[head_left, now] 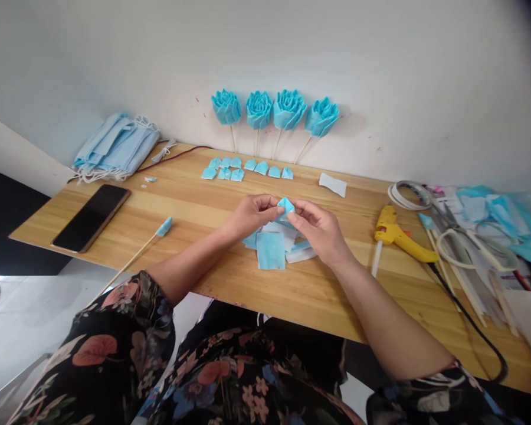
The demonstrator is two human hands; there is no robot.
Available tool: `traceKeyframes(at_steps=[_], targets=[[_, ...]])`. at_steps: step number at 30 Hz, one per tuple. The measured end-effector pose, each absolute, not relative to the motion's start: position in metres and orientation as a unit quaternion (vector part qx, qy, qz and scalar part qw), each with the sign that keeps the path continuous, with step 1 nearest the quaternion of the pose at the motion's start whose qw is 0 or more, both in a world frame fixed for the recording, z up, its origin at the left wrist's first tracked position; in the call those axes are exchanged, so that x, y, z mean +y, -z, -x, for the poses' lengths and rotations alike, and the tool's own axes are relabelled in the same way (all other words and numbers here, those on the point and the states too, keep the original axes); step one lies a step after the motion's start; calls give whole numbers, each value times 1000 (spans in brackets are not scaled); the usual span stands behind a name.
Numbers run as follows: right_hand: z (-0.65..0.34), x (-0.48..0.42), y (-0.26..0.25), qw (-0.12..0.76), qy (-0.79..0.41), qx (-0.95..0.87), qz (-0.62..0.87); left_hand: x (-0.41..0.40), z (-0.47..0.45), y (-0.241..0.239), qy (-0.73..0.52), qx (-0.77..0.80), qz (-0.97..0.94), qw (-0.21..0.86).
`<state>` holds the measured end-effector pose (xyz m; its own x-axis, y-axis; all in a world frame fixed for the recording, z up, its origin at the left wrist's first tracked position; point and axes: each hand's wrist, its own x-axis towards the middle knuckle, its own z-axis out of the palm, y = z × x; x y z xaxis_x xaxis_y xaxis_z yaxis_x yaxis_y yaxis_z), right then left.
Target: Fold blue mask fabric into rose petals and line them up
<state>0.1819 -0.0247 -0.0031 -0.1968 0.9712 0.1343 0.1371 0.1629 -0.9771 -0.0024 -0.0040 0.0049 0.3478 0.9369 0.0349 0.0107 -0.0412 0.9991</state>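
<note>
Between my two hands is a small blue folded petal point(285, 206) of mask fabric, its top coming to a point. My left hand point(257, 213) pinches its left side, and my right hand point(315, 227) pinches the right side with thumb and fingers. Just below them lies a pile of cut blue fabric squares point(271, 251) on the wooden table. Behind my hands, several folded blue petals point(225, 173) sit in rows. A stick with a blue wrapped tip point(163, 226) rests to the left of my left forearm.
Several blue fabric roses on sticks point(289, 110) lean against the wall. At left are a stack of face masks point(117, 144) and a phone point(91, 218). A yellow glue gun point(396, 236), a tape roll point(409, 195), scissors point(473, 245) and fabric scraps point(513, 212) lie at right.
</note>
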Motion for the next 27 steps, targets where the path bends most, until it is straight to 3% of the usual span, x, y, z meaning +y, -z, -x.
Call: traceKeyframes(at_steps=[21, 27], targets=[[-182, -24, 2, 436, -399, -660, 464, -4, 1, -3, -411, 380, -616, 555], [-183, -22, 7, 474, -412, -616, 476, -5, 1, -6, -381, 375, -607, 588]])
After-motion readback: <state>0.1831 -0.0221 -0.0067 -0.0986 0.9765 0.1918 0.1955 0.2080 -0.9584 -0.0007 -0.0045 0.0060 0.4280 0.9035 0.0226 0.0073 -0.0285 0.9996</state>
